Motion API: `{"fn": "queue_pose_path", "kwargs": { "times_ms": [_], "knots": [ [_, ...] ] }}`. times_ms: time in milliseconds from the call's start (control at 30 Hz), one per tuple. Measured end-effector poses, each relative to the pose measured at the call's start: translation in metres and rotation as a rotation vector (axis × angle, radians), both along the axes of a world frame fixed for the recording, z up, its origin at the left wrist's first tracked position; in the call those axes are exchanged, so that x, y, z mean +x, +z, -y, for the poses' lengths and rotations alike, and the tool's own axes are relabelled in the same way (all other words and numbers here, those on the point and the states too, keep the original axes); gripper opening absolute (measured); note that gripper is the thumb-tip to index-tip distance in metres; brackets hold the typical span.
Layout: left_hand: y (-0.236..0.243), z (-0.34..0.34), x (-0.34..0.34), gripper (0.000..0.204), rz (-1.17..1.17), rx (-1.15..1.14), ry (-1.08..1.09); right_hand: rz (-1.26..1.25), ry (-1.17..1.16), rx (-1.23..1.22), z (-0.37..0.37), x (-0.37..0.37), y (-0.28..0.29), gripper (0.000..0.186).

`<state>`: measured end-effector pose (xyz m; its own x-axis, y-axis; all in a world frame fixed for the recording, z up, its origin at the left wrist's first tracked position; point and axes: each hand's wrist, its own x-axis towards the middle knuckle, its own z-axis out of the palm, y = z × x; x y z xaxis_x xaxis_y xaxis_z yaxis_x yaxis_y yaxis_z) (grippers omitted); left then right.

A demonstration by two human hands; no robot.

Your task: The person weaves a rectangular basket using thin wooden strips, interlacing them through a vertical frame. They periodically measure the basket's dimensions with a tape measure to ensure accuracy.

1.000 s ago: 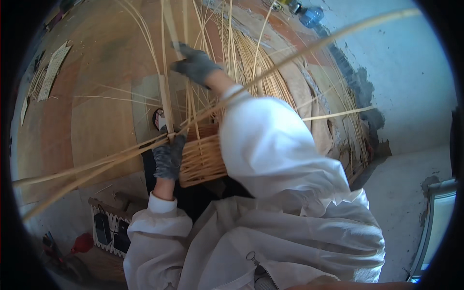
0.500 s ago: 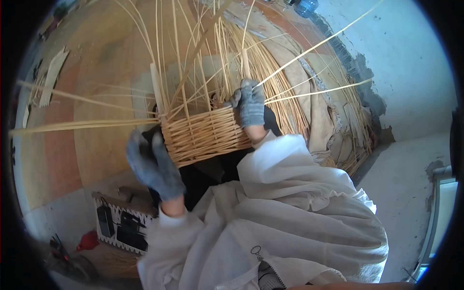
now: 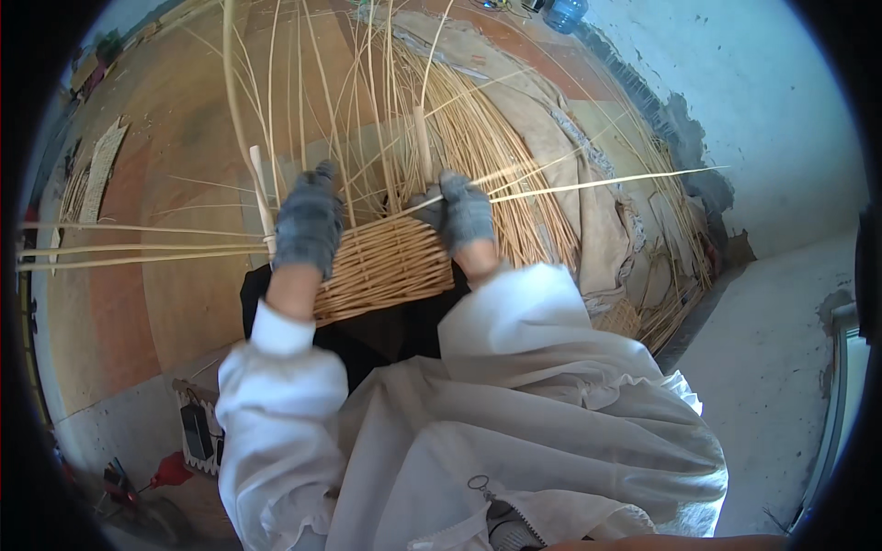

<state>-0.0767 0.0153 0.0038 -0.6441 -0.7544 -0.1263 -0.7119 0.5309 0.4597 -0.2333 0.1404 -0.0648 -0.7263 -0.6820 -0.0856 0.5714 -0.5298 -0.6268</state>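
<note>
A half-woven wicker basket (image 3: 390, 262) rests at my lap, its pale upright stakes (image 3: 322, 83) rising from the woven wall. My right hand (image 3: 464, 216), in a grey glove, is closed at the right end of the upper edge and pinches a willow rod (image 3: 503, 174) that runs along the rim. At the left end is my left hand (image 3: 310, 222), also gloved; its fingers curl over the edge beside the stakes, and what they grip is hidden. A thick peeled stick (image 3: 261, 188) stands just left of it. Long loose rods (image 3: 138, 248) stick out leftward from the basket corner.
A large bundle of willow rods (image 3: 501, 138) lies beyond my right hand on a tan cloth (image 3: 583, 211). Woven scraps (image 3: 101, 170) lie on the floor at far left. A blue water jug (image 3: 564, 15) stands by the wall at the top. A red object (image 3: 171, 470) sits lower left.
My left hand has risen from beside the basket's left wall, where its fingers were apart, to the upper edge. The right hand has shifted slightly left and down, and a rod now crosses the rim.
</note>
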Motion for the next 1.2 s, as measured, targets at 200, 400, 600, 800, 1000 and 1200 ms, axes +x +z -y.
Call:
{"fn": "queue_pose_path", "kwargs": {
  "times_ms": [200,400,600,800,1000,1200],
  "knots": [
    [-0.005,-0.075,0.006,0.089,0.299,-0.393,-0.232,-0.747,0.48,0.629,0.012,-0.049,0.034,0.017],
    [-0.02,-0.079,-0.014,0.081,0.327,-0.203,-0.033,-1.795,-0.008,0.976,0.109,-0.007,0.096,0.032],
    [-0.02,-0.084,-0.016,0.061,0.11,-0.228,0.158,0.026,-0.158,0.394,-0.032,-0.032,0.068,0.017],
    [-0.009,-0.086,-0.006,0.041,-0.17,-0.181,0.122,-0.797,-0.057,0.287,-0.066,-0.027,0.069,0.029],
    [-0.042,-0.076,0.09,0.039,-0.986,-0.277,0.485,-0.991,0.518,1.004,-0.031,0.016,0.135,0.025],
    [-0.077,-0.05,0.095,0.044,-0.838,-0.134,0.364,-2.821,1.096,1.061,0.175,0.063,0.042,0.019]
  ]
}}
